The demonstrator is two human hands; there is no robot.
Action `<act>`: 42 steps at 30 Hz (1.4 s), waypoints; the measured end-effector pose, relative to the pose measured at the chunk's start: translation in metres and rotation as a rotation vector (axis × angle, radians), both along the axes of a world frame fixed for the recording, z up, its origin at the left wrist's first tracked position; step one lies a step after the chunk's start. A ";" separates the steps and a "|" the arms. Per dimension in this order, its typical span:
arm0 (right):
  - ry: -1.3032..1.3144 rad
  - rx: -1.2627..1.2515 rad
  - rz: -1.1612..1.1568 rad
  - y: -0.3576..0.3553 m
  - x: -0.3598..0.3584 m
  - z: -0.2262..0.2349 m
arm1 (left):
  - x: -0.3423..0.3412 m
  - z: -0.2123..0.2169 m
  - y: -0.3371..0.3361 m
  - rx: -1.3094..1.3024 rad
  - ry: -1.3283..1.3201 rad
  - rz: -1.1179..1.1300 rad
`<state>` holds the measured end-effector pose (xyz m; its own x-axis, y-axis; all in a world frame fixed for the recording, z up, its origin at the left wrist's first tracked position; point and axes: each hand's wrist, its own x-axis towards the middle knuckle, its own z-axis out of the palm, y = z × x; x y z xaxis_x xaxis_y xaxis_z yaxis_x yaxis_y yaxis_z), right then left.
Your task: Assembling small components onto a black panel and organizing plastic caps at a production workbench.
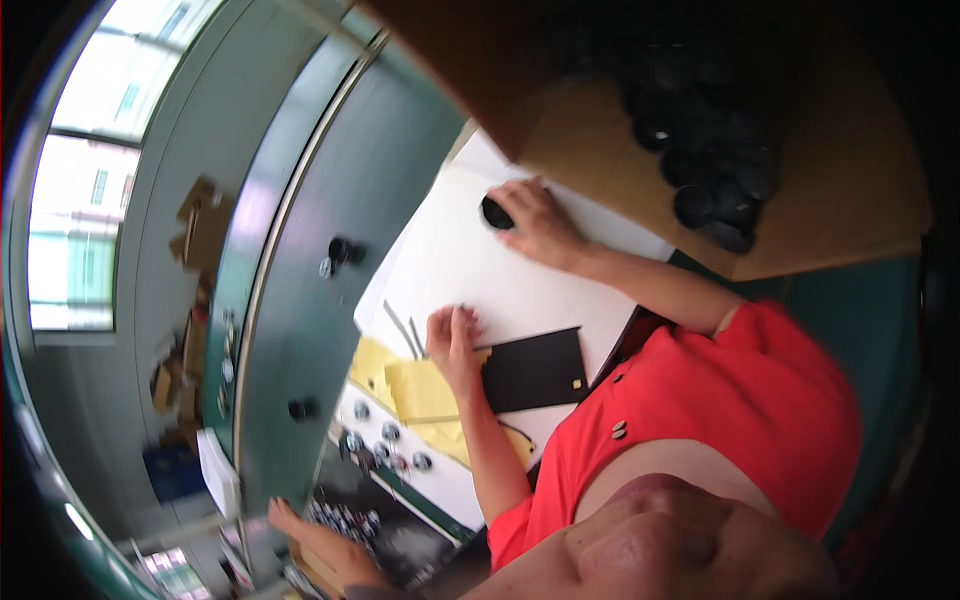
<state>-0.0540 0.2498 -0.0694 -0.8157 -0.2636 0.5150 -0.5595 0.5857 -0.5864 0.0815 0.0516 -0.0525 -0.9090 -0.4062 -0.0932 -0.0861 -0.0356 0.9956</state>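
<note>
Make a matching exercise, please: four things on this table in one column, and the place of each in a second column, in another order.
1. small black round piece
2. flat black rectangular sheet
3. pale yellow sheets
4. brown cardboard box

A. partly under the left forearm
B. in the right hand
C. holding dark round pieces, beyond the right hand
D. on the white table top, beside the left hand

Pairs: 1-B, 2-D, 3-A, 4-C

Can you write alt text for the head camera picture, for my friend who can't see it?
A person in a red top rests one hand on a round black object on a white table, the other hand by a black sheet and yellow paper. A cardboard box holds more black discs.
</note>
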 end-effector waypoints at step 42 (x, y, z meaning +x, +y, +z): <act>0.041 0.058 0.017 -0.006 -0.016 -0.004 | -0.006 -0.003 -0.006 0.095 0.061 -0.015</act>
<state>-0.0696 0.2441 -0.0736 -0.7892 -0.3076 0.5315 -0.5926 0.6086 -0.5277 0.0759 0.0453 -0.0553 -0.9202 -0.3843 -0.0745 -0.0264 -0.1290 0.9913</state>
